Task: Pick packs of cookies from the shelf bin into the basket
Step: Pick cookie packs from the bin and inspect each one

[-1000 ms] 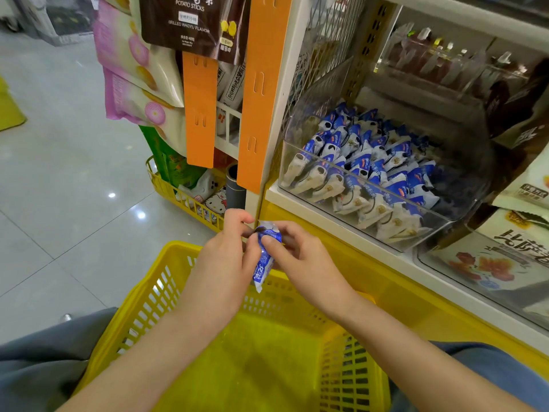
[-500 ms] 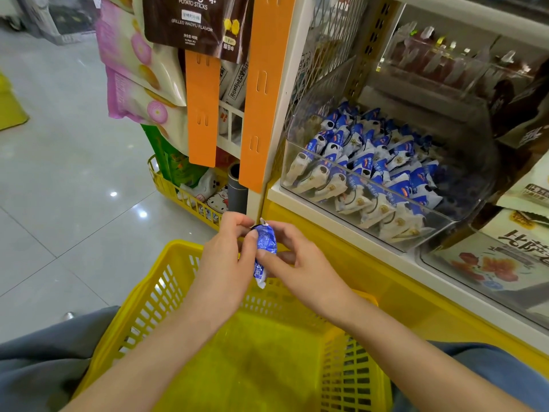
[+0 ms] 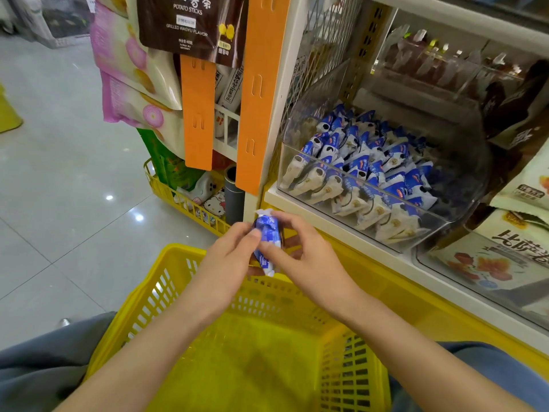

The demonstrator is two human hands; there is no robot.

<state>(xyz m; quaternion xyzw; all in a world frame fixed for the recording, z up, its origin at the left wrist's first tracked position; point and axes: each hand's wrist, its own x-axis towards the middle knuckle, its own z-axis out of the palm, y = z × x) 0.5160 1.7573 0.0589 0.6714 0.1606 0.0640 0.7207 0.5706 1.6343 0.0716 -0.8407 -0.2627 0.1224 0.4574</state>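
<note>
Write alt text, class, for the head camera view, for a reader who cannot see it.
The left hand and right hand together hold one blue-and-white cookie pack over the far edge of a yellow basket. To the right, a clear shelf bin holds many similar packs, and snack bags hang at upper left.

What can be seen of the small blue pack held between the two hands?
The cookie pack is a small glossy blue-and-white wrapper with crimped ends. It stands nearly upright above the far rim of the yellow basket, not inside. The left hand and right hand both pinch it with their fingers; its print is too blurred to read.
</note>
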